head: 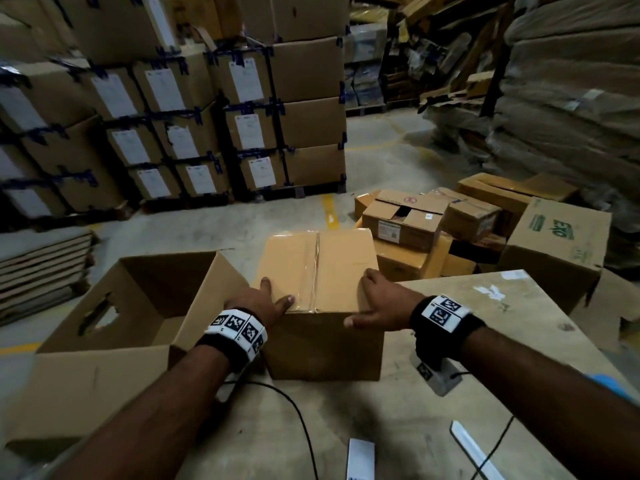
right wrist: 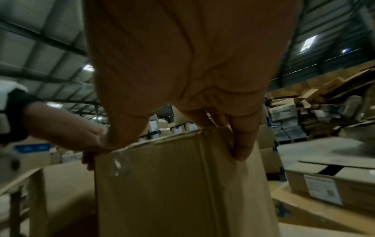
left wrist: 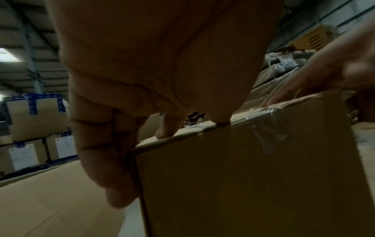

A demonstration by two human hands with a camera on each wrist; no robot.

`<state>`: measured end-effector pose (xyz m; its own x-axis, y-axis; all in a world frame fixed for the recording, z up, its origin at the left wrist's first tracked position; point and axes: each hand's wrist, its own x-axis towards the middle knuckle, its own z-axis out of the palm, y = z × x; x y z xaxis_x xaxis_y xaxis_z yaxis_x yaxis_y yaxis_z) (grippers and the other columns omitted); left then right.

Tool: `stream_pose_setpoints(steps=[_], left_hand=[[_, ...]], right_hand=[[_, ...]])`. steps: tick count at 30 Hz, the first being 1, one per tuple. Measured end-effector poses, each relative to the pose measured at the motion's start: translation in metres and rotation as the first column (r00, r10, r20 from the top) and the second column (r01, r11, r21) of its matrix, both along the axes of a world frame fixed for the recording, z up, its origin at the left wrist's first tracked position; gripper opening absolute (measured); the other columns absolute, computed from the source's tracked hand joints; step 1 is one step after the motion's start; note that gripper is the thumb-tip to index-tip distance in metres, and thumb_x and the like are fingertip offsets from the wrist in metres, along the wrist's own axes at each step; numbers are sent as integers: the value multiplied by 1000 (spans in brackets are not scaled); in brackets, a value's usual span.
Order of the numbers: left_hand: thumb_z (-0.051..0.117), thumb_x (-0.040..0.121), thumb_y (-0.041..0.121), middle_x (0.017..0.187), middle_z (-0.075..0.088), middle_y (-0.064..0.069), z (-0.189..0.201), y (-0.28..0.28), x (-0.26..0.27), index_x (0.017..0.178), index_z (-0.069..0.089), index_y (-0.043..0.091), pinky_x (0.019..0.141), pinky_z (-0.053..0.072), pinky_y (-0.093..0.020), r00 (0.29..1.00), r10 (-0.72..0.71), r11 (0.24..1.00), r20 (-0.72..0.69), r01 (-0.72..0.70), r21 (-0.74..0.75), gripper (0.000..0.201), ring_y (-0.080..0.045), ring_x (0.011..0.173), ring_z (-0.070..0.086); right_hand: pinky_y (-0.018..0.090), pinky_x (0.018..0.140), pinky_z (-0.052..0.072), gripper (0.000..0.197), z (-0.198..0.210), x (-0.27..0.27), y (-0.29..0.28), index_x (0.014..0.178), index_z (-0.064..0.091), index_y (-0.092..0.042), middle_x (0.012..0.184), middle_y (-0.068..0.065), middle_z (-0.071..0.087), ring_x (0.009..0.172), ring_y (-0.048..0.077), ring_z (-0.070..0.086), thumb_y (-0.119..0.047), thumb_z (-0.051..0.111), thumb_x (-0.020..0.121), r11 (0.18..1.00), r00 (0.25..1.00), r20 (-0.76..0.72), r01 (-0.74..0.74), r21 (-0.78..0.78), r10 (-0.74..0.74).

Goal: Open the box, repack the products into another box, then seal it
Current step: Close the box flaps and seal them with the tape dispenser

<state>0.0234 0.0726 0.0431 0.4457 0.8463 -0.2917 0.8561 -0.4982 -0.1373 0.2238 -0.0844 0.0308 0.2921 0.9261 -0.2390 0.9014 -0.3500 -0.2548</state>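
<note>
We have the sealed box (head: 322, 299) standing near the far edge of the bench (head: 398, 427), its top seam still closed under clear tape (head: 316, 271). Our left hand (head: 258, 301) grips its near left top corner, thumb lying on the lid and the fingers (left wrist: 113, 168) curled down the left side. Our right hand (head: 382, 304) grips the near right top corner the same way, thumb along the near edge and fingers (right wrist: 241, 144) wrapped over the right side. So both hands are clamped on the box, and nothing is cut yet.

We judge the step in hand to be squaring this box up for opening. To do it well we should keep both grips low on the corners, slide instead of lifting, and leave the taped seam running straight away from us, so a blade can follow it. We should pull it a little toward us, since it sits close to the far edge.

The open empty box (head: 138, 306) stands at the left edge of the bench, touching the sealed one, ready to receive the products. A black cable (head: 294, 407) trails across the bench in front of us and could snag a sliding box. A long white tool (head: 474, 452), perhaps a cutter, lies near the near edge on the right, with a white card (head: 360, 459) beside it. Loose cartons (head: 405, 220) crowd the floor beyond.
</note>
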Motion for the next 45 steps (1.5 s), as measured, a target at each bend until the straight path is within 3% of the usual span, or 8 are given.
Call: stream_pose_setpoints(steps=[6,12,18,25,32,38,42,45], left_hand=[[40,92,63,132,54,-14,24,-61,-2,139,37,6,97,45,-40,995,-77,995,-64,72,-75,74,-31,119,54],[53,96,40,125,60,-14,43,-114,34,123,56,6,94,44,-34,916,-395,877,69,399,-269,43,-29,114,57],[66,77,63,148,23,-15,39,-53,23,151,12,40,104,39,-55,884,-368,930,-287,357,-90,95,-39,134,31],[72,60,73,158,-11,-18,31,-7,35,143,-24,47,113,27,-57,893,-329,944,-308,315,-97,130,-45,142,20],[75,54,74,148,18,-16,22,-2,38,144,-24,47,103,40,-51,909,-339,941,-241,322,-109,136,-42,131,39],[67,64,76,148,29,-22,25,-27,44,152,-13,33,101,41,-44,928,-323,942,-187,296,-155,126,-38,131,42],[58,70,79,153,33,-15,34,-38,46,154,-6,23,105,38,-41,901,-380,914,-209,331,-236,119,-31,133,43],[56,73,78,154,32,-12,34,-47,46,154,-4,23,104,42,-40,904,-379,898,-197,307,-316,115,-29,123,53]], right_hand=[[42,91,50,50,8,31,-19,132,46,-22,141,8,37,120,32,48,-41,61,88,986,960,252,-146,78,123],[45,89,52,34,24,47,-24,125,56,-13,126,17,47,111,37,55,-21,54,92,986,919,358,169,15,-163],[40,103,42,72,8,-6,-40,134,45,-10,137,18,32,121,35,47,-63,52,86,975,978,11,208,82,-210],[50,118,17,134,-15,-44,-59,151,-1,-11,158,17,-16,146,40,-1,-81,66,58,980,978,-87,195,31,-192],[52,116,22,124,-18,-38,-49,151,-1,-4,157,21,-15,142,52,5,-54,77,68,988,988,-13,155,-2,-155],[36,119,10,119,4,46,-53,153,-10,-12,158,19,-17,148,33,-4,-48,74,77,991,998,41,58,-119,-53],[22,105,31,76,19,60,-49,153,13,-13,157,14,22,142,30,29,-30,59,94,976,992,0,128,-177,-130],[33,96,48,62,20,62,-47,150,21,-21,143,10,45,123,28,51,-38,50,97,975,990,127,79,-210,-53]])
